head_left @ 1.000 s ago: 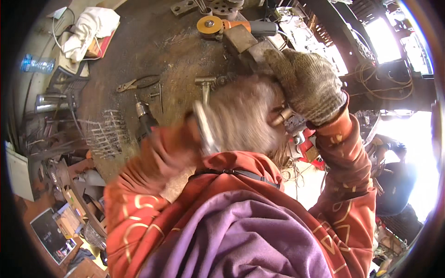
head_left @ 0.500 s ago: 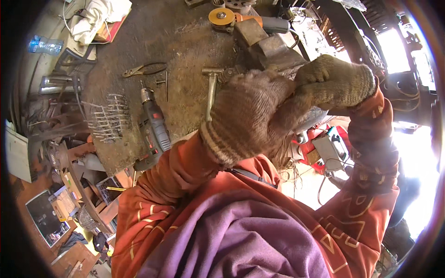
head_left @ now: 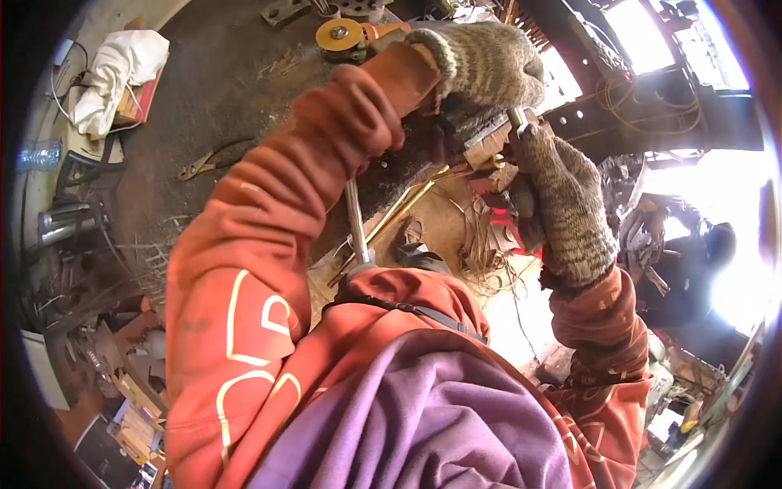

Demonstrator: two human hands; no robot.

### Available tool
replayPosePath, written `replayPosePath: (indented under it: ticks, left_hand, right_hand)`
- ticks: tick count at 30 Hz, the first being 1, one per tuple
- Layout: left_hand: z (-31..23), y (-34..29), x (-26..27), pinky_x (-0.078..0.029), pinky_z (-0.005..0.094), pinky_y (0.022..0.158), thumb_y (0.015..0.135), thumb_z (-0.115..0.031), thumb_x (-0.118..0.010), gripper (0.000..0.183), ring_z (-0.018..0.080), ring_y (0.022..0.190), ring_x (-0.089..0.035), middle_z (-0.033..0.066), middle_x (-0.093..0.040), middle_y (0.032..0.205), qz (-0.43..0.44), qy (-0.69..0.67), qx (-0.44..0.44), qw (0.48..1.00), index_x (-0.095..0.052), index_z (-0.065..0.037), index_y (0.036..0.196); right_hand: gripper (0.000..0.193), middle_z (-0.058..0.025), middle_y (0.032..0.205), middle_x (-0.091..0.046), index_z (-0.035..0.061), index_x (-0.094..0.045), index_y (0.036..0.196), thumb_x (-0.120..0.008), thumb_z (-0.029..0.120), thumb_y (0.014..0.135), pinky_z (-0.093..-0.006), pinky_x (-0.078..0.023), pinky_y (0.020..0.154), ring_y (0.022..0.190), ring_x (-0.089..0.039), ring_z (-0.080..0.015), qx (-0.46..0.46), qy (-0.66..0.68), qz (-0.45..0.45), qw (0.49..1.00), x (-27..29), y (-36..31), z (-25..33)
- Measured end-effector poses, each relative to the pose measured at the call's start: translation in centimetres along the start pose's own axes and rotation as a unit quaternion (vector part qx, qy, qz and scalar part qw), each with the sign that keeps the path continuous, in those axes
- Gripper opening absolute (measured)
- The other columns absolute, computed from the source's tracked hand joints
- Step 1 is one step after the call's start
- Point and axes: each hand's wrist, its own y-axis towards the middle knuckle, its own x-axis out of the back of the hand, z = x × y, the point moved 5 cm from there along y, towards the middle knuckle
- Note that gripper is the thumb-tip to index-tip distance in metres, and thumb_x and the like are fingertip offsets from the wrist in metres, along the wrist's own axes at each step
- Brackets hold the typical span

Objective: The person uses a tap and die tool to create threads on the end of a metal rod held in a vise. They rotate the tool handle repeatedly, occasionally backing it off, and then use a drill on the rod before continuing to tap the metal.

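Note:
Both my hands wear knitted grey-brown work gloves and meet at the far right of the bench. My left hand (head_left: 489, 65) reaches across from the left, fingers curled over a small shiny metal piece (head_left: 519, 121). Just below, my right hand (head_left: 574, 204) has its fingertips closed against the same piece, whose full shape the gloves hide. A pale block-like part (head_left: 487, 143) lies beside them; its kind is unclear. Under my left forearm, a metal handle (head_left: 356, 220) sticks out toward me.
Pliers (head_left: 213, 157) lie on the dark workbench (head_left: 220, 90). An angle grinder with a yellow disc (head_left: 340, 34) rests at the back. A white cloth (head_left: 118, 77) and a plastic bottle (head_left: 39, 155) are at the far left. Cords (head_left: 497, 273) tangle below the bench edge.
My view has shifted right. My left hand has moved farther out and over the metal piece, while my right hand has come down below it. The drill is now hidden behind my left arm.

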Motion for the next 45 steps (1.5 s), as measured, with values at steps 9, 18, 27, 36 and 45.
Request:
replayPosePath:
  ticks: [9,18,27,36,45]
  left_hand:
    - [-9.2,-12.0,-7.4,-0.046,0.0527,0.099,0.090,-0.058,-0.071,0.076,0.0402,0.113,-0.060,0.0254,-0.062,0.116,-0.365,-0.089,0.143,0.916,-0.059,0.008,0.126]
    - [-11.7,-10.3,-6.1,-0.053,0.0472,0.099,0.076,-0.043,-0.076,0.057,0.0414,0.110,-0.068,0.0257,-0.072,0.109,-0.067,-0.033,0.275,0.959,-0.072,0.002,0.111]
    - [-13.5,-11.6,-4.9,-0.054,0.0493,0.087,0.094,-0.037,-0.070,0.037,0.0385,0.094,-0.069,0.0182,-0.072,0.097,-0.295,0.027,0.190,0.936,-0.070,-0.007,0.116]
    - [-6.6,-12.4,-3.7,-0.056,0.0380,0.083,0.104,-0.021,-0.063,0.025,0.0290,0.090,-0.071,0.0160,-0.073,0.097,-0.417,-0.023,0.131,0.899,-0.072,0.002,0.109]
    - [3.2,-0.9,-2.3,-0.055,0.0329,0.095,0.101,-0.028,-0.064,0.025,0.0176,0.102,-0.071,0.0077,-0.077,0.111,-0.067,-0.346,-0.069,0.933,-0.078,-0.009,0.109]
  right_hand:
    - [0.038,-0.0151,0.118,-0.073,0.0012,-0.065,0.135,-0.069,0.019,0.101,-0.0378,-0.056,0.094,0.107,-0.070,-0.0217,0.505,-0.292,0.025,0.812,0.2,1.6,8.2]
    - [0.034,-0.0165,0.085,-0.073,0.0065,-0.078,0.100,-0.066,0.038,0.100,-0.0453,-0.054,0.073,0.078,-0.069,-0.0367,0.477,-0.460,0.171,0.729,-4.1,6.2,6.1]
    - [0.031,-0.0163,0.088,-0.075,0.0084,-0.078,0.107,-0.062,0.034,0.101,-0.0422,-0.055,0.071,0.080,-0.072,-0.0340,0.436,-0.494,0.318,0.682,-0.6,10.6,6.3]
    - [0.031,-0.0182,0.106,-0.074,0.0059,-0.071,0.118,-0.060,0.030,0.104,-0.0429,-0.057,0.074,0.085,-0.071,-0.0357,0.457,-0.463,0.186,0.736,3.3,6.2,3.3]
    - [0.037,-0.0054,0.088,-0.066,0.0005,-0.064,0.132,-0.061,0.026,0.105,-0.0274,-0.043,0.055,0.063,-0.057,-0.0098,0.375,-0.252,0.095,0.887,2.8,-1.2,-0.4]
